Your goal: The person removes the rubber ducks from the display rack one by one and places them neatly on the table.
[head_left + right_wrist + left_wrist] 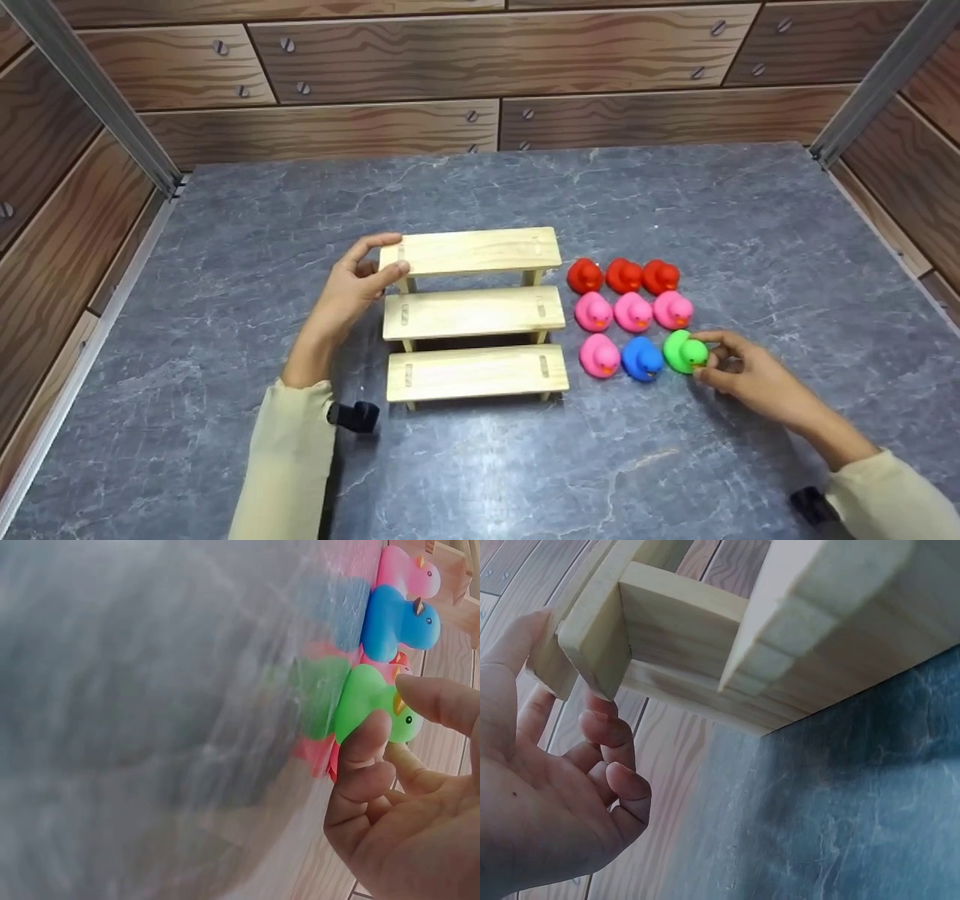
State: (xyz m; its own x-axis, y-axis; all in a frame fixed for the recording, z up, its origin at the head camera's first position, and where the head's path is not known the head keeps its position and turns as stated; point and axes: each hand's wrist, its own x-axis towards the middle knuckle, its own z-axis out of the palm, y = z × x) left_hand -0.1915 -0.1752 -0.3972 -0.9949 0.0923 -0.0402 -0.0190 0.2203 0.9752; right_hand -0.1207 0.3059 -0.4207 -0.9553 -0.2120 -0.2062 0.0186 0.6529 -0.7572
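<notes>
A pale wooden stand with three steps (pixel 476 311) stands on the table, left of a group of rubber ducks. At the left end of its top step, my left hand (pixel 354 281) grips the board (pixel 592 652) between thumb and fingers. My right hand (pixel 757 375) pinches a green rubber duck (pixel 684 352) at its right side; the duck appears to sit on the table. Left of it in the front row are a blue duck (pixel 642 358) and a pink duck (pixel 600 356). In the right wrist view, thumb and fingers frame the green duck (pixel 367 701).
Behind the front row sit three pink ducks (pixel 633 312), then three red ducks (pixel 624 276). The grey marbled table (pixel 480 465) is bounded by wood-patterned walls (pixel 480 56) and metal posts (pixel 97 97) at the back corners.
</notes>
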